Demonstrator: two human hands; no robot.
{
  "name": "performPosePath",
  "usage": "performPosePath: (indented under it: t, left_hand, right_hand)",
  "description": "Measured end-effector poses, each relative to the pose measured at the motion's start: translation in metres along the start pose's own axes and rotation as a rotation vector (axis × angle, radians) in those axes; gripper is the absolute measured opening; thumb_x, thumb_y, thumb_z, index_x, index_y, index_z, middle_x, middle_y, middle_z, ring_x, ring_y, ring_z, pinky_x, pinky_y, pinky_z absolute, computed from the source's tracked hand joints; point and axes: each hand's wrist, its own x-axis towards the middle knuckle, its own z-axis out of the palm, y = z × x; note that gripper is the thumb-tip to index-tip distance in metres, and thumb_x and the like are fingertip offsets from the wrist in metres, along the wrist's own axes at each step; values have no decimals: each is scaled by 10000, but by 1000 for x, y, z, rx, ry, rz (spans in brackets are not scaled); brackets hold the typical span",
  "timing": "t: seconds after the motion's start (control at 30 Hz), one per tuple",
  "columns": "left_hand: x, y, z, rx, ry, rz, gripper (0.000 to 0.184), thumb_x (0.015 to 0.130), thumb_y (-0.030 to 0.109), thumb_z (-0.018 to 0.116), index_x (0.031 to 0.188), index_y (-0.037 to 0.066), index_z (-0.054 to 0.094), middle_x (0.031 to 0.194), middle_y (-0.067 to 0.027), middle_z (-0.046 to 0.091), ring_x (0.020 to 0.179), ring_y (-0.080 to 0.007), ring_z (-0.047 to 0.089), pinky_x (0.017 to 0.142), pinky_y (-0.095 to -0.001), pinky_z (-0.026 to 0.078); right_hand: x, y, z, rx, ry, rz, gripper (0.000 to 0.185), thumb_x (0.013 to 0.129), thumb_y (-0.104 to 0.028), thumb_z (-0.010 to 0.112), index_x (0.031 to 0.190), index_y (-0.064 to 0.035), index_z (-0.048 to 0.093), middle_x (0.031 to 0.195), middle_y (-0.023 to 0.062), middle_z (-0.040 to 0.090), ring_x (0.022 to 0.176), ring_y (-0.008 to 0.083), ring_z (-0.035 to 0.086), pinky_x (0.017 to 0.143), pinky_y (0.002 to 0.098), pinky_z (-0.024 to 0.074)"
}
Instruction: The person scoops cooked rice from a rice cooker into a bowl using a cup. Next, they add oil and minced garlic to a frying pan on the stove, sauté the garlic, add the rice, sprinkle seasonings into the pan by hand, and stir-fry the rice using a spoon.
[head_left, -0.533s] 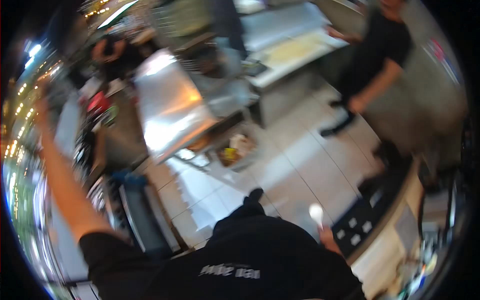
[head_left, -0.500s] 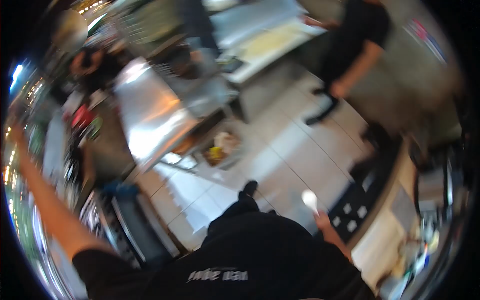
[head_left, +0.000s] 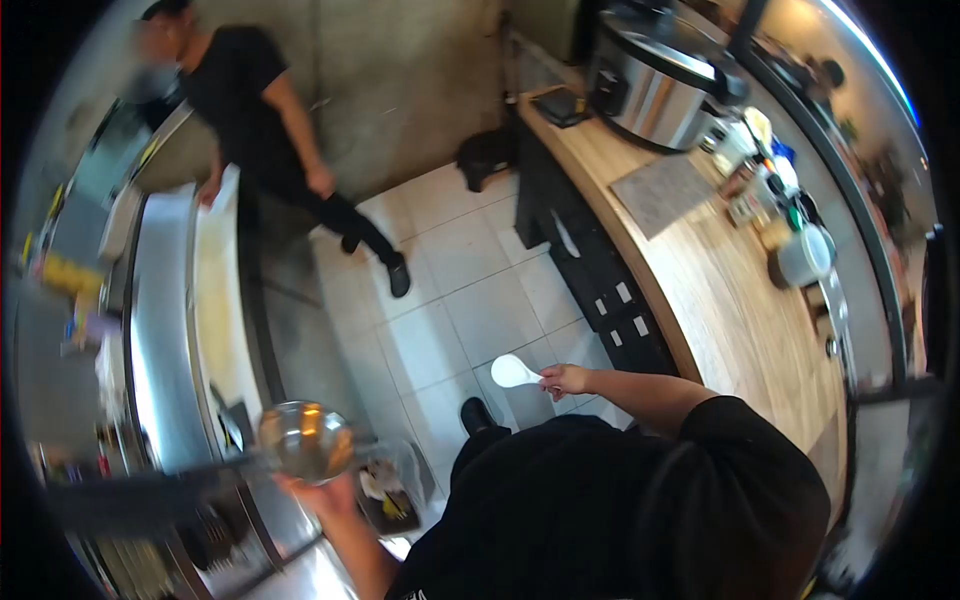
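A round metal bowl [head_left: 306, 441] rests in my left hand [head_left: 325, 492], which grips its lower edge at the lower left, beside the steel counter. The fingers are somewhat blurred. My right hand [head_left: 566, 380] is closed around the handle of a white rice paddle [head_left: 513, 371]. The paddle's broad end points left, above the tiled floor. Below and to the right of the bowl is a clear bin [head_left: 412, 470] with mixed contents.
A person in black [head_left: 245, 100] stands at the steel counter [head_left: 165, 330] at upper left. To the right, a wooden counter [head_left: 730, 290] bears a large cooker [head_left: 655, 85], a grey cloth [head_left: 661, 192], bottles and a white tub [head_left: 803, 256].
The view has swung round toward the wooden counter. My left hand, earlier reaching out at the far left, now shows with a metal bowl. The paddle remains in my right hand.
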Motion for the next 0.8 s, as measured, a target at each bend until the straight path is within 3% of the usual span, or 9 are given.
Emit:
performPosePath:
  t: [0.1, 0.3, 0.37, 0.43, 0.47, 0.5, 0.6, 0.73, 0.8]
  left_hand:
    - [79, -102, 20, -207, 19, -464, 843, 973, 762, 492, 1598, 202, 420, 1613, -100, 462, 1463, -370, 458, 1164, -663, 391]
    - [196, -202, 134, 10, -394, -995, 810, 1046, 729, 338, 1590, 134, 419, 1576, -126, 500, 1409, -351, 525, 1126, -573, 483]
    - [225, -242, 173, 2, -428, -1064, 773, 1046, 698, 382, 1566, 131, 448, 1536, -123, 535, 1372, -334, 562, 1094, -551, 517]
    - [249, -286, 206, -58, -425, -1179, 770, 1044, 703, 381, 1556, 134, 465, 1534, -125, 541, 1352, -336, 580, 1109, -556, 502]
    - [258, -311, 217, -276, -585, -1211, 823, 1022, 741, 392, 1579, 136, 437, 1571, -135, 506, 1392, -347, 547, 1144, -566, 470]
    - [260, -328, 239, -152, -644, -1156, 923, 983, 806, 399, 1623, 142, 363, 1617, -147, 451, 1435, -358, 505, 1176, -568, 439]
    - [256, -379, 306, 54, -842, -1029, 1053, 925, 880, 407, 1655, 131, 276, 1636, -152, 416, 1468, -353, 463, 1201, -538, 415]
    - [268, -450, 377, 75, -991, -1169, 812, 997, 536, 596, 1605, 64, 336, 1557, -108, 484, 1423, -263, 497, 1200, -436, 393]
    - [273, -466, 417, 220, -934, -1134, 727, 1000, 328, 658, 1583, 30, 342, 1521, -135, 495, 1406, -232, 498, 1176, -398, 407]
  right_hand:
    - [-35, -33, -7, 535, 185, -206, 239, 1088, -263, 518, 1088, -58, 640, 803, 30, 583, 801, 181, 636, 824, 376, 544]
    - [-109, -128, -17, 880, 402, -736, 195, 1070, -210, 521, 1130, -63, 634, 831, 36, 558, 798, 168, 570, 856, 366, 513]
    - [-121, -129, -32, 990, 345, -830, 224, 1059, -197, 529, 1202, -57, 629, 934, 60, 593, 915, 191, 626, 869, 405, 550]
    - [-140, -143, -50, 985, 384, -697, 278, 1053, -202, 544, 1274, -46, 612, 1004, 72, 629, 1083, 227, 652, 878, 454, 590]
    - [-137, -135, -64, 984, 331, -783, 313, 1058, -190, 537, 1324, -33, 590, 1184, 97, 628, 1269, 262, 606, 898, 504, 611]
    - [-141, -137, -79, 968, 348, -849, 268, 1071, -191, 533, 1261, -20, 615, 1444, 90, 508, 1359, 272, 534, 986, 546, 578]
    - [-157, -139, -120, 964, 454, -983, 233, 1088, -232, 542, 1083, -25, 650, 1617, 31, 274, 1426, 252, 458, 1148, 588, 451]
    - [-173, -134, -168, 1176, 709, -964, 181, 1081, -230, 547, 1223, -145, 620, 1107, -52, 585, 1097, 103, 577, 855, 338, 497]
    - [-177, -132, -189, 1199, 866, -951, 185, 1080, -226, 542, 1220, -139, 626, 1083, -47, 593, 1060, 94, 577, 834, 317, 487]
